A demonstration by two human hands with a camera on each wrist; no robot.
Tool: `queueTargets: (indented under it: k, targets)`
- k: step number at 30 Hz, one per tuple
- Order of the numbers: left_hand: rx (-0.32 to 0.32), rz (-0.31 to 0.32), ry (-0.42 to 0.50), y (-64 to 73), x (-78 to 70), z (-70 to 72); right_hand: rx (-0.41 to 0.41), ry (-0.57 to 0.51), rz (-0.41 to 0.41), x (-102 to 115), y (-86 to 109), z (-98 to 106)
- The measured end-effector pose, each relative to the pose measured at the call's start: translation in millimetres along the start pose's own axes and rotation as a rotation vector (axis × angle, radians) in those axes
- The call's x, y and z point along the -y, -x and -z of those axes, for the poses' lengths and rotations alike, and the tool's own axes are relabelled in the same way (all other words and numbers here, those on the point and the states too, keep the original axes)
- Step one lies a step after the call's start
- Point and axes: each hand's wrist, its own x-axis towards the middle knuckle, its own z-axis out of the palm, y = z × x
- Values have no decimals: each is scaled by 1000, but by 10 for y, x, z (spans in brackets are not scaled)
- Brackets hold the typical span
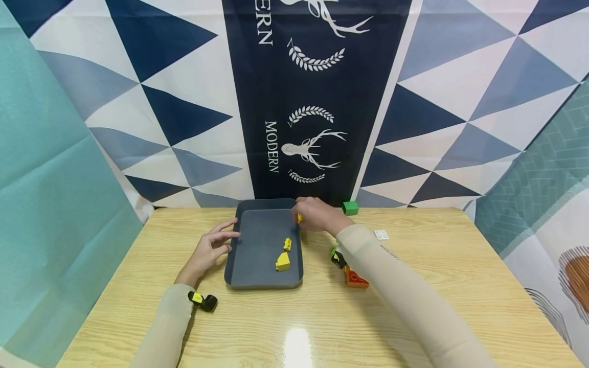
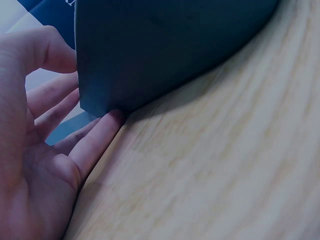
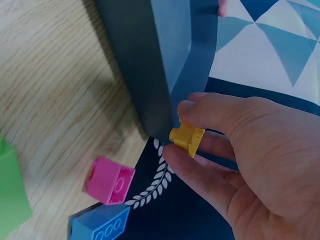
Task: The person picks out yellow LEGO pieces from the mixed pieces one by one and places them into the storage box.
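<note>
A grey rectangular tray [image 1: 257, 240] lies on the table, with a small yellow brick [image 1: 287, 244] and a larger sloped yellow brick [image 1: 282, 262] inside near its right wall. My left hand [image 1: 209, 254] rests against the tray's left wall, its fingers fairly straight. Close up in the left wrist view, fingertips [image 2: 114, 117] touch the outside of that wall. At the tray's far right corner, my right hand [image 1: 316, 213] pinches a small yellow toy brick [image 3: 187, 137] between thumb and fingers, beside the rim. A knob on the brick faces the tray.
Right of the tray are a green brick [image 1: 350, 208], a white brick [image 1: 381, 234] and an orange-red brick [image 1: 357, 279], partly behind the right forearm. Pink [image 3: 111, 181] and blue [image 3: 100, 222] bricks show in the right wrist view. A patterned cloth [image 1: 193, 117] hangs behind the table.
</note>
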Motion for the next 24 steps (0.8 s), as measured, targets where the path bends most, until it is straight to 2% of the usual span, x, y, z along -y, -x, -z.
queueTargets:
  k: [7,15,24]
  targets:
    - [-5,-18,4,0,6,-5,33,-40,-33,344,123,260]
    - [-6,-8,-5,4,3,-11,47,-13,-22,513,99,288]
    - [-12,-12,3,1,-3,-12,26,-24,50,715,-3,327]
